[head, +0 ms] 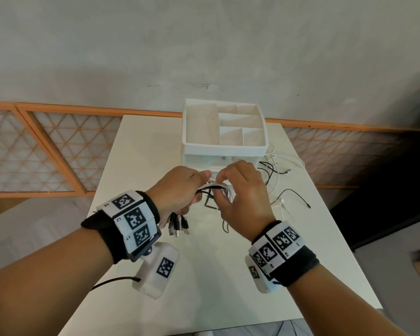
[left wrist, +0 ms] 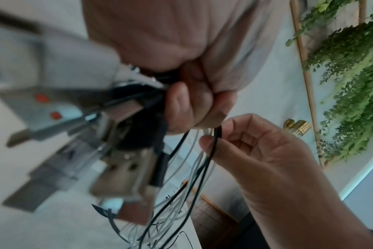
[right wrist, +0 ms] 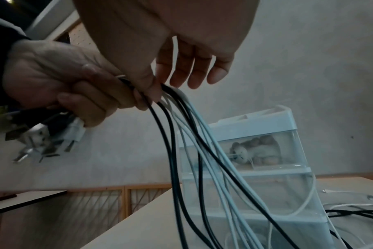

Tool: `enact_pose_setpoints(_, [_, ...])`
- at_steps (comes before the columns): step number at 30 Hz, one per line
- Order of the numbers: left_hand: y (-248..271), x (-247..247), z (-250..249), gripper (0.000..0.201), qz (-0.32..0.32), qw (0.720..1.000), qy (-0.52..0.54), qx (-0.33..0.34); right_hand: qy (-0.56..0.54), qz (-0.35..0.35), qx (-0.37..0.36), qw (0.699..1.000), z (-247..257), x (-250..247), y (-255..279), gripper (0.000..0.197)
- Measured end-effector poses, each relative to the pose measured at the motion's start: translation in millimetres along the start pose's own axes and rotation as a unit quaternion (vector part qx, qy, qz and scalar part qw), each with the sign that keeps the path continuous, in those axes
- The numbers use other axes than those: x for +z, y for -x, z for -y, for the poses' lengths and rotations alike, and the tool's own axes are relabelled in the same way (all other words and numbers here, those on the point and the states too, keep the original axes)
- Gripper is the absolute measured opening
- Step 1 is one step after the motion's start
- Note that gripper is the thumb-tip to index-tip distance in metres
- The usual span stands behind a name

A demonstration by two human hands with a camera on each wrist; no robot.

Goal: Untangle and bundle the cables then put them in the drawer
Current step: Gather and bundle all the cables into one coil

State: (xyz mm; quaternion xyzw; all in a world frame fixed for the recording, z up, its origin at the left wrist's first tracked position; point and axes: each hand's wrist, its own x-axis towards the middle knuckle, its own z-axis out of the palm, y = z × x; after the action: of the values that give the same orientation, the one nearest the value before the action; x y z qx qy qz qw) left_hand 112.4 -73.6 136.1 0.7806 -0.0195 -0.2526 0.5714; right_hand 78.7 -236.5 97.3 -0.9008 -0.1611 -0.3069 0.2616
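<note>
Cables [right wrist: 181,138] sit fisted in the left hand [head: 177,190] while the right hand [head: 243,197] seemingly pinches strands; combing them downward slowly should free tangles.

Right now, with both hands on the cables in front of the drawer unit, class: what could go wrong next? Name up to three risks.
1. The left hand grips many cables at the plug end; the loose plugs dangling below it could snag.
2. The far cable ends still trail on the table beside the drawer unit, so pulling may tug it or tighten tangles.
3. The right hand only pinches the strands; some may slip out.
</note>
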Motion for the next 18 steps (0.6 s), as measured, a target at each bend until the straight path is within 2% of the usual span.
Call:
enact_pose_setpoints(4, [-5.2, -3.1, -0.9, 0.036, -0.044, 0.998, 0.040, -0.031, -0.043, -0.030, -0.023, 0.998, 6.3, -11.5, -8.2, 0.010])
enact_pose_setpoints(7, [-6.9, -5.9, -1.3, 0.039, -0.050, 0.998, 0.040, -0.021, -0.103, 0.034, 0.014, 0.994, 8.7, -15.7, -11.2, 0.020])
enact_pose_setpoints(9, [-5.3, -7.3, -1.3, 0.038, -0.033, 0.999, 0.004, -0.010, -0.095, 0.080, 0.044, 0.991, 2.2, -13.2, -9.6, 0.032])
enact_pose_setpoints(10, [-4.6, -7.5, -0.8, 0.038, -0.023, 1.000, -0.015, -0.007, -0.074, 0.092, 0.036, 0.992, -2.7, -10.5, -8.3, 0.031])
enact_pose_setpoints(12, [-4.6, -7.0, 1.6, 0.039, -0.016, 0.999, -0.031, -0.007, -0.049, 0.082, 0.013, 0.995, -6.5, -5.2, -5.0, 0.017])
enact_pose_setpoints(15, [-9.6, -6.7, 7.9, 0.039, -0.055, 0.998, 0.019, -0.035, -0.077, 0.051, 0.002, 0.996, 1.8, -6.4, -7.1, 0.010])
enact_pose_setpoints(17, [-12.3, -6.3, 9.7, 0.038, -0.089, 0.995, 0.031, -0.033, -0.131, 0.121, 0.054, 0.982, 7.2, -10.9, -7.5, 0.012])
enact_pose_setpoints(18, [-13.1, -6.7, 9.3, 0.038, -0.104, 0.994, 0.025, -0.018, -0.144, 0.182, 0.086, 0.969, 3.9, -10.0, -3.9, 0.013])
